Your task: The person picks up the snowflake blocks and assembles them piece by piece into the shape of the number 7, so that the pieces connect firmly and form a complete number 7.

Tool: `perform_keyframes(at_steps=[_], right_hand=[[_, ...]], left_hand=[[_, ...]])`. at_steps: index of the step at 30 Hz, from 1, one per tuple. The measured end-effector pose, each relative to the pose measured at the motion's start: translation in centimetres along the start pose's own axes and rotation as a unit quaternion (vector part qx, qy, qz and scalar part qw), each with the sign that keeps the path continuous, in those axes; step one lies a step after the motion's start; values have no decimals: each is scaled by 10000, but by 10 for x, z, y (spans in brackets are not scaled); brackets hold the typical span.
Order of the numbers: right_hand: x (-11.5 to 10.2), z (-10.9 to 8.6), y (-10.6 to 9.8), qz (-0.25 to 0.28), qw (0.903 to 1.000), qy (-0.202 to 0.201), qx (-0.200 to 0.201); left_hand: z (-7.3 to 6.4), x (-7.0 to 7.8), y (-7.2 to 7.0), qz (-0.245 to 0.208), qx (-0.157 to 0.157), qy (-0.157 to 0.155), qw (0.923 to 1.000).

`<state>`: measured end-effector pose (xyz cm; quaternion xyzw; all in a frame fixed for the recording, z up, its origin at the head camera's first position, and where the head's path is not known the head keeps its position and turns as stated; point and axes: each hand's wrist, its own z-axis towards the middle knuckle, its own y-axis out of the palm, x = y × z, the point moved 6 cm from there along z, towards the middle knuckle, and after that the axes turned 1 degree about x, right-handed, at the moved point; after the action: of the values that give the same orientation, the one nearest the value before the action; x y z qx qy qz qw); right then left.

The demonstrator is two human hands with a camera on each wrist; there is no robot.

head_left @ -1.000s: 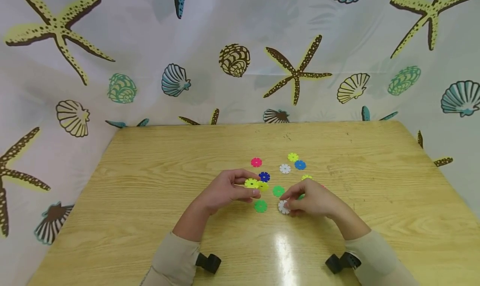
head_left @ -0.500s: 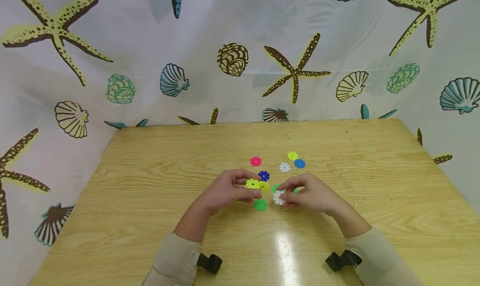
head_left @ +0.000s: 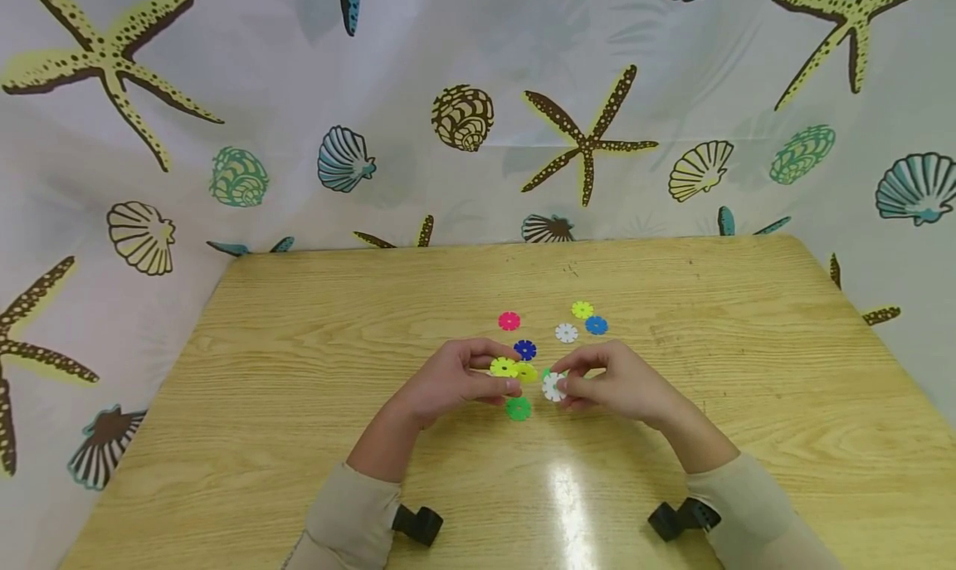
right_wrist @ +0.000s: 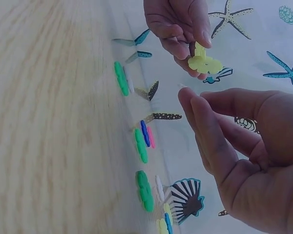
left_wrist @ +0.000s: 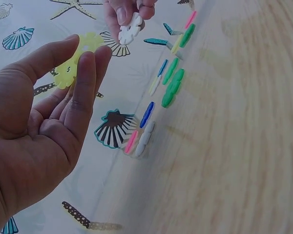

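My left hand (head_left: 451, 381) pinches two joined yellow notched discs (head_left: 504, 367), like snowflake building discs, between thumb and fingers. In the right wrist view the joined yellow discs (right_wrist: 205, 65) stand at an angle to each other. Thumb and fingertips of my right hand (head_left: 620, 385) pinch a white notched disc (head_left: 553, 387), held up just right of the yellow pair with a small gap between them. The white disc (left_wrist: 131, 30) shows clear of the tabletop in the left wrist view. A green disc (head_left: 519, 408) lies on the table below the left fingertips.
On the wooden table (head_left: 336, 304) behind my hands lie a pink disc (head_left: 509, 321), a dark blue disc (head_left: 525, 350), another white disc (head_left: 567, 333), a yellow disc (head_left: 582, 309) and a blue disc (head_left: 597, 325). A shell-patterned cloth (head_left: 403, 80) hangs beyond the table.
My right hand has lifted the white disc and brought it left and farther from me, closer to the yellow discs. The left hand has stayed nearly still.
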<state>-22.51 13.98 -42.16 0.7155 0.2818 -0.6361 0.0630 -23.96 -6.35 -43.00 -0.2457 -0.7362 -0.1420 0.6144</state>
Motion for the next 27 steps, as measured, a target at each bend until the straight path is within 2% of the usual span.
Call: perform_keyframes(at_steps=[19,27], right_hand=[[-3,2,0,581,9983,56,-84],[-3,3,0,662,9977,-2,-139]], left_hand=[[1,-2,2,-67,-19,-92,9999],[-1,-1,2,-94,-53,-120,9999]])
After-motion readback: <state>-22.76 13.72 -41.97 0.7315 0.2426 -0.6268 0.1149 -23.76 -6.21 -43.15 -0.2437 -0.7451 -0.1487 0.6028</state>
